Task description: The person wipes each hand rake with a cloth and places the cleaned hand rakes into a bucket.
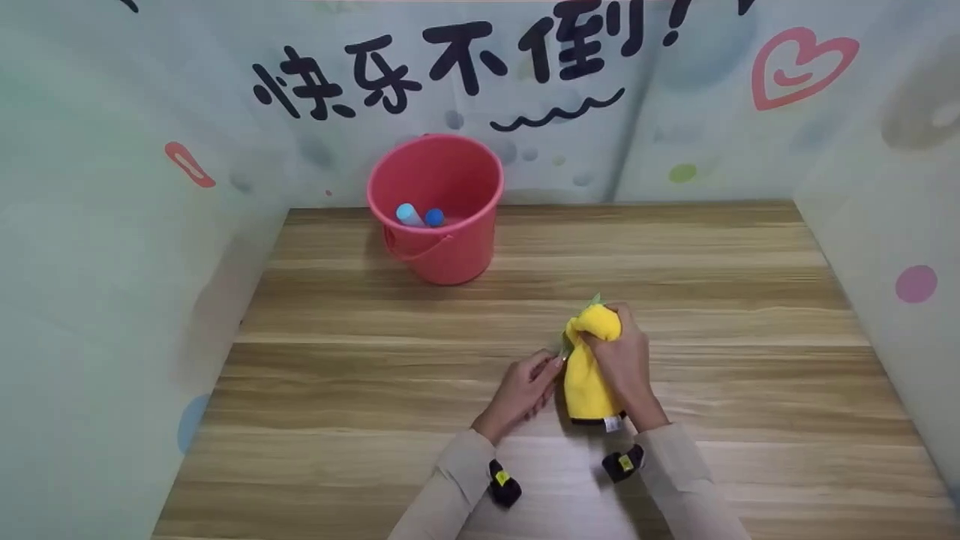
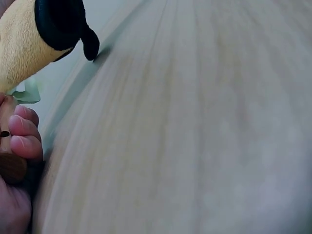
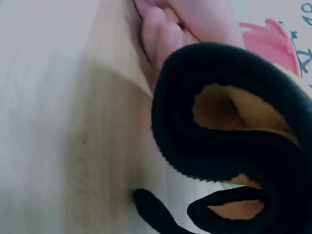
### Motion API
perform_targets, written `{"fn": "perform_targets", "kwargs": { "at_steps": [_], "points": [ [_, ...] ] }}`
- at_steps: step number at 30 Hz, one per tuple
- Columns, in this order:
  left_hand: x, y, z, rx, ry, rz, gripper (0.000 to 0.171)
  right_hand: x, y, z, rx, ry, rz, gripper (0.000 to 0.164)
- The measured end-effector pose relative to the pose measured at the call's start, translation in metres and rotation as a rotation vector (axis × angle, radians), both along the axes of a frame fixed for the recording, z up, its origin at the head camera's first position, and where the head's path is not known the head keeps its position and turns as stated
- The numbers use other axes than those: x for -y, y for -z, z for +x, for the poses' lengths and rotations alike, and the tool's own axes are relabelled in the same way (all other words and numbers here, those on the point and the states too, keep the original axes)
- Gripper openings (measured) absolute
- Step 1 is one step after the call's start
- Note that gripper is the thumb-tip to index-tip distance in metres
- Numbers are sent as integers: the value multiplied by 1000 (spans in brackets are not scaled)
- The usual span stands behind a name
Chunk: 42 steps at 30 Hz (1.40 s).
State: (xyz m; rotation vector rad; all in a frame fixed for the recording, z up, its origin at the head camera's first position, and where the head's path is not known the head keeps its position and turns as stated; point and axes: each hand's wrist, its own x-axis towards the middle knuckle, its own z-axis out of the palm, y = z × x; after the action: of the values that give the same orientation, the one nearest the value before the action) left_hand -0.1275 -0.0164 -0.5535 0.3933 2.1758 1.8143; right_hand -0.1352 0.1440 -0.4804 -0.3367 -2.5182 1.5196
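A yellow plush hand puppet (image 1: 589, 386) with green leaf-like bits and a black hem is held upright above the table. My right hand (image 1: 624, 360) grips its upper part from the right, the thumb pressing a fold into the cloth. At the puppet's left side, my left hand (image 1: 525, 386) pinches a green bit between thumb and curled fingers. The black hem (image 3: 190, 151) faces the right wrist camera, showing a folded opening and a hanging loop. In the left wrist view, the puppet (image 2: 19, 48) rises above my left fingers (image 2: 24, 129); the right hand is out of that view.
Behind my hands, a pink bucket (image 1: 454, 255) stands near the back wall, with a light blue piece (image 1: 409, 214) and a dark blue piece (image 1: 434, 217) in it. Printed walls border the wooden table (image 1: 360, 390) at the back and sides.
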Motion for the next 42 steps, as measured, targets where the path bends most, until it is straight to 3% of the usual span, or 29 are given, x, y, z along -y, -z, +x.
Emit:
{"fn": "perform_targets", "kwargs": {
  "at_steps": [8,12,15,17,20,23,26,31,35,42],
  "points": [
    [3,2,-1,-30,53,5,38,-20,-10,-11,35,68,-31,40],
    [3,1,0,54,41,66,41,-31,-16,-15,-13,150,-24,40],
    [3,0,0,141,-3,135,46,-37,-21,-16,-120,216,48,40],
    [4,0,0,184,-36,169,49,-38,-22,-14,-199,213,130,38],
    [4,0,-1,226,-64,192,51,-35,-19,-9,-361,93,275,32],
    [5,-1,-1,264,-66,211,54,-27,-12,-3,-555,-100,434,28],
    [6,-2,-2,275,-48,225,56,-19,-6,0,-684,-287,550,33],
    [6,-2,-2,295,-22,195,59,-7,-1,0,-662,-505,627,36],
    [5,-3,-2,297,-1,151,62,-6,4,-7,-566,-527,669,36],
    [6,-5,-3,264,7,90,50,-24,7,-20,-474,-394,698,35]
  ]
}}
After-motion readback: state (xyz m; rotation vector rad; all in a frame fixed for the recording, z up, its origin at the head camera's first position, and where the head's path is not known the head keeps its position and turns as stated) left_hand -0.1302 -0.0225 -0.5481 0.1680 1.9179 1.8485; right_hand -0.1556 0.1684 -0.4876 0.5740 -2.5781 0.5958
